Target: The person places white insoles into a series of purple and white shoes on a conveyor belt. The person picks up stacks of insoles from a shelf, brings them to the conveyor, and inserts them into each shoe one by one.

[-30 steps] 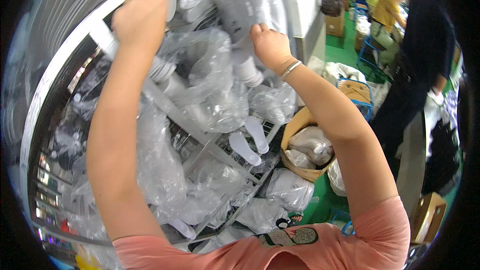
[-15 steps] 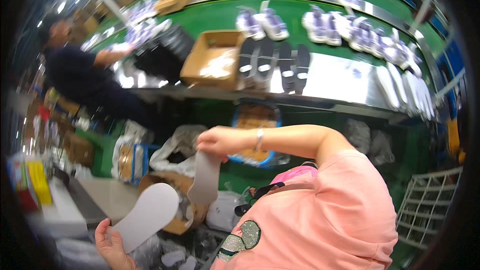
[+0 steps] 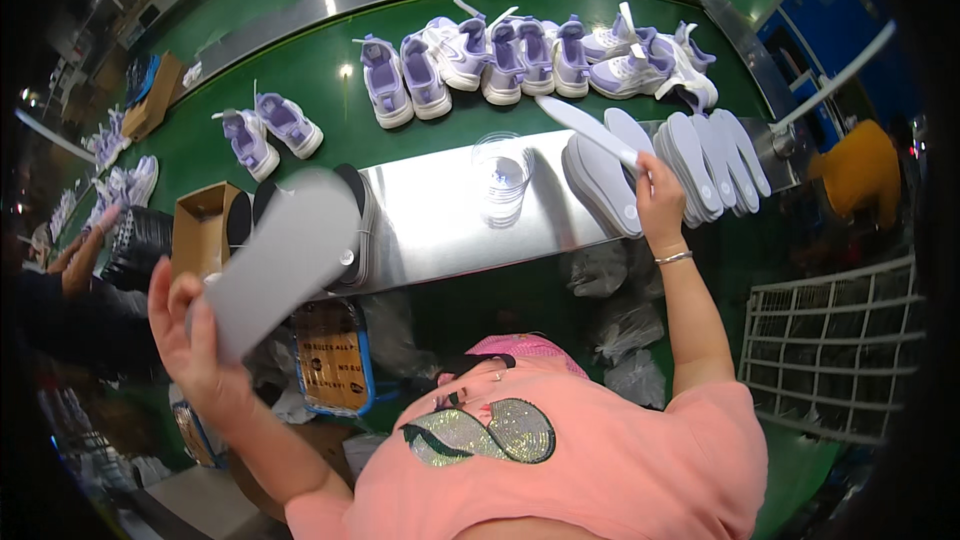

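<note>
Left hand: at eight o'clock, thumb and fingers (image 3: 195, 340) closed on a pale grey insole (image 3: 288, 258); a loose pinch could drop it.
Right hand (image 3: 660, 198): toward three o'clock, pinching the end of a white insole (image 3: 588, 128); a caught edge could skew the insole stacks (image 3: 690, 165) at two o'clock.
Insoles: flat, thin, matte, rounded at the ends.
Surface (image 3: 420, 240): smooth, shiny metal, glaring at twelve o'clock.

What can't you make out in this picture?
In the head view:
Dark insoles: number unclear, partly behind the grey insole in the left hand.
Grey insole's far tip: blurred.
Cardboard box: lower end partly behind the left hand.
Co-worker: body lost in the dark left rim.
</note>
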Action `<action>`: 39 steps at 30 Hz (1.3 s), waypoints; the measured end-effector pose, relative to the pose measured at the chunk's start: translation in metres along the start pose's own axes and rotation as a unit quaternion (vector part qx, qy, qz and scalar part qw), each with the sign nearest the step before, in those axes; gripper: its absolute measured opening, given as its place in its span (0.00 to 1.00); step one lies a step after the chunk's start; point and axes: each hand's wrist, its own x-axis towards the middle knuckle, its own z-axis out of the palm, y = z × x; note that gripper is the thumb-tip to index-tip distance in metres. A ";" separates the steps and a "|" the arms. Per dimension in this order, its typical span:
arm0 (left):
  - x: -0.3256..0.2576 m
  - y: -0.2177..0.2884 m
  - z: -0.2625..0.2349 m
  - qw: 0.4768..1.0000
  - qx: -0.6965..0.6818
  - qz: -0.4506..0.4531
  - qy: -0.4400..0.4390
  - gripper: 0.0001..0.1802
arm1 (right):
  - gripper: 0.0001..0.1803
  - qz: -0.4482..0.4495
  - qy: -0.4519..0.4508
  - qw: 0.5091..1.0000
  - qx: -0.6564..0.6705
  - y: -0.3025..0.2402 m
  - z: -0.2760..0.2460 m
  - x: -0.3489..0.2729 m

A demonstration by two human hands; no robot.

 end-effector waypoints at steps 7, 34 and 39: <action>0.036 -0.068 0.123 0.805 0.351 0.425 -0.219 0.14 | 0.19 -0.004 -0.197 0.973 -0.123 -0.002 0.016 -0.021; 0.204 -0.443 0.138 0.916 0.212 -0.340 0.004 0.36 | 0.18 0.027 -0.412 0.881 0.233 -0.137 0.249 0.200; 0.189 -0.372 0.169 0.875 0.171 -0.444 -0.087 0.43 | 0.08 -0.192 -0.426 0.883 0.045 -0.156 0.252 0.218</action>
